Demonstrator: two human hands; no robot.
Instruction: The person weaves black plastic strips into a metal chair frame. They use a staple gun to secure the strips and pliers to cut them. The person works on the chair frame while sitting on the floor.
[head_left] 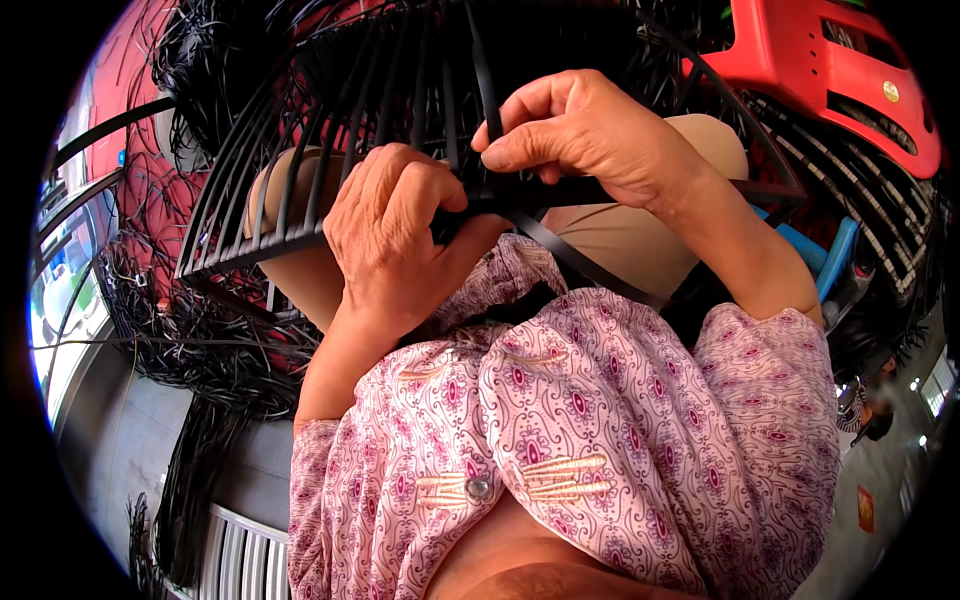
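Observation:
A black frame [250,253] rests across my lap, with flat black strips strung side by side over it. My left hand [385,235] curls over the near bar of the frame, its thumb pressed toward the fingers. To its right, my right hand [590,135] pinches a flat black strip [482,65] between thumb and fingers, just above the bar. That strip runs up and away past the fingertips. Below the bar, a loose black strip end [570,255] slants down to the right across my lap. Whether both pieces are one strip is hidden at the bar.
Heaps of loose black strips [190,355] lie on the floor to the left, partly over red ground. A red plastic stool [780,65] stands at the far right, near a blue object [835,258] and a striped woven panel [870,190]. A white slatted piece [240,555] is at lower left.

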